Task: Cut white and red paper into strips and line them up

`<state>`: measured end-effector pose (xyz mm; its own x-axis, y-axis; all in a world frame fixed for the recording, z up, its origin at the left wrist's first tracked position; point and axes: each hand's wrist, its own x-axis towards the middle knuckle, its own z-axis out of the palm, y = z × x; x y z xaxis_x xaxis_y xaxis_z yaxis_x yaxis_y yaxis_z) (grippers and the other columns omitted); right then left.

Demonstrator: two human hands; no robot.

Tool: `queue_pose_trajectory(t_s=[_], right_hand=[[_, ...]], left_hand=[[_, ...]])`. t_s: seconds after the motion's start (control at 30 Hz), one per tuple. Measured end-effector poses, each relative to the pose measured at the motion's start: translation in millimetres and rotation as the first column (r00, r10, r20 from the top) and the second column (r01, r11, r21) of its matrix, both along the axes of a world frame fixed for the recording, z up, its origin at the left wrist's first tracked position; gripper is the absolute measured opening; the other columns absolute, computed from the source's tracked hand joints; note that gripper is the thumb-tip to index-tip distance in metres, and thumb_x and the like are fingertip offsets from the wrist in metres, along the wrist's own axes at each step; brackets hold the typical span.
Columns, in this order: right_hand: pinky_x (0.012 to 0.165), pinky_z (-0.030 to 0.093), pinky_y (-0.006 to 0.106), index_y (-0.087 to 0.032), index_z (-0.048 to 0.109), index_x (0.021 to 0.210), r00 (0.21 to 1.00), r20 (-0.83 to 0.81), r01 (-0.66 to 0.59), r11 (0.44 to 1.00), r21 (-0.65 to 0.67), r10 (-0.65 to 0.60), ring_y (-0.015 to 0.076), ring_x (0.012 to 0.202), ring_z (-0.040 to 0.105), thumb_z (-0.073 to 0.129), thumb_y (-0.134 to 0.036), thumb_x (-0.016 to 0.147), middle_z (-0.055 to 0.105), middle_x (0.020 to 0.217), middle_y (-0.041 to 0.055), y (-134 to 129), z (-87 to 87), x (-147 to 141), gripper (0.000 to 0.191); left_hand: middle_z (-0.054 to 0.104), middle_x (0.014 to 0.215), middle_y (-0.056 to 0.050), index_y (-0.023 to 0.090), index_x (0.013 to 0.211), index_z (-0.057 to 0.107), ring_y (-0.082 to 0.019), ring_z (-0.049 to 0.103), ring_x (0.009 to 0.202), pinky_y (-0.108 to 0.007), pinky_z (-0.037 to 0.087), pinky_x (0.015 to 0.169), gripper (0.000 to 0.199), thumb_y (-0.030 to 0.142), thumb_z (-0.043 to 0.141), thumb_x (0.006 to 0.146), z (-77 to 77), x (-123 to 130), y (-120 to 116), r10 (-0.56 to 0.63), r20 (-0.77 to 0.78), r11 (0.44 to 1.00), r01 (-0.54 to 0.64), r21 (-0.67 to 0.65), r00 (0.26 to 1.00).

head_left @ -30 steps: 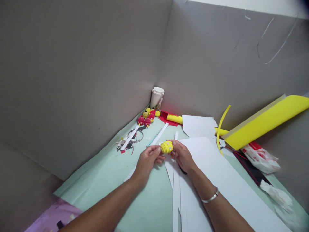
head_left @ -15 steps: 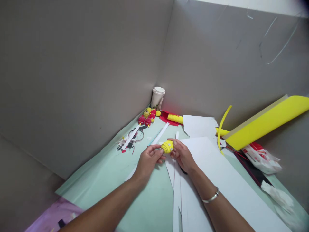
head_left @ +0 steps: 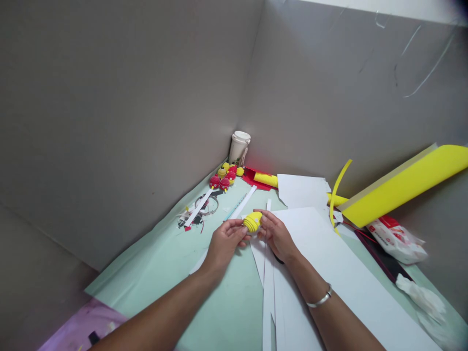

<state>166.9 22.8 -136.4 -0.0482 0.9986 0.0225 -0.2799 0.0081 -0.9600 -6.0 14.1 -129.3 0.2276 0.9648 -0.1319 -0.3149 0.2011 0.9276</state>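
Observation:
A small ridged yellow ball with white spots [head_left: 252, 222] is held between both hands, above the middle of the table. The fingertips of my left hand [head_left: 226, 241] pinch its left side. My right hand [head_left: 278, 236] grips its right side, with a silver bangle on that wrist. Beneath the hands are white paper strips [head_left: 268, 292] and a large white sheet [head_left: 321, 273]. Several red and yellow balls [head_left: 224, 184] of a similar kind lie grouped at the far corner.
A white cup [head_left: 239, 146] stands in the corner. Scraps and wire rings [head_left: 206, 204] lie to the left. On the right are a large yellow sheet [head_left: 405, 185], a tissue pack [head_left: 397, 239] and crumpled tissue [head_left: 420, 295]. Grey walls rise behind the green table cover [head_left: 157, 268].
The yellow ball has turned slightly between the fingers, so its white spots show differently. Both hands have stayed almost in place.

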Motion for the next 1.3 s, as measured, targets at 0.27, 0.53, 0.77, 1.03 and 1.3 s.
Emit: queue_pose_trajectory(t_s=[0.27,0.53,0.77,1.03,1.3], right_hand=[[0.053,0.048,0.021,-0.019,0.068,0.111,0.997,-0.059,-0.043,0.998,-0.035,0.041,0.0147,0.070,0.063,0.070,-0.042,0.083,0.071,0.093,0.0064,1.0,1.3,-0.7,0.036],[0.053,0.049,0.022,-0.019,0.068,0.111,0.998,-0.057,-0.042,0.998,-0.038,0.040,0.0154,0.070,0.063,0.072,-0.043,0.082,0.071,0.094,0.0069,1.1,0.6,0.2,0.038],[0.054,0.049,0.021,-0.020,0.068,0.111,0.997,-0.067,-0.027,0.999,-0.028,0.025,0.0151,0.072,0.061,0.072,-0.041,0.082,0.068,0.093,0.0058,0.6,1.6,-0.7,0.037],[0.054,0.049,0.022,-0.021,0.069,0.110,0.999,-0.047,-0.005,1.000,-0.024,0.004,0.0145,0.071,0.059,0.074,-0.044,0.079,0.066,0.092,0.0045,-0.2,3.6,-1.6,0.039],[0.054,0.049,0.023,-0.021,0.068,0.111,1.000,-0.027,0.003,1.000,-0.025,-0.004,0.0156,0.071,0.059,0.073,-0.045,0.079,0.066,0.091,0.0045,-0.4,3.9,-1.6,0.040]], left_hand=[[0.070,0.089,-0.007,0.013,0.102,0.061,-0.015,0.067,0.072,-0.023,0.048,0.059,0.035,0.033,0.073,0.076,-1.0,0.6,1.6,0.013,-0.018,0.998,-0.012,0.062,1.000],[0.069,0.088,-0.006,0.014,0.102,0.061,-0.014,0.065,0.070,-0.022,0.047,0.057,0.034,0.033,0.071,0.077,-1.6,0.5,-0.8,0.005,-0.041,0.997,-0.002,0.072,0.999],[0.069,0.089,-0.007,0.014,0.102,0.061,-0.014,0.065,0.068,-0.022,0.045,0.054,0.034,0.033,0.071,0.075,-0.8,0.7,0.1,-0.005,-0.046,0.999,0.007,0.047,0.999],[0.070,0.093,-0.008,0.015,0.103,0.062,-0.014,0.066,0.068,-0.022,0.045,0.052,0.034,0.034,0.070,0.076,-1.0,0.8,-1.1,-0.018,-0.067,0.999,0.021,0.040,0.998],[0.070,0.094,-0.008,0.015,0.104,0.062,-0.015,0.066,0.068,-0.022,0.045,0.053,0.034,0.034,0.070,0.077,1.7,0.1,-2.0,-0.024,-0.071,0.999,0.027,0.037,0.997]])
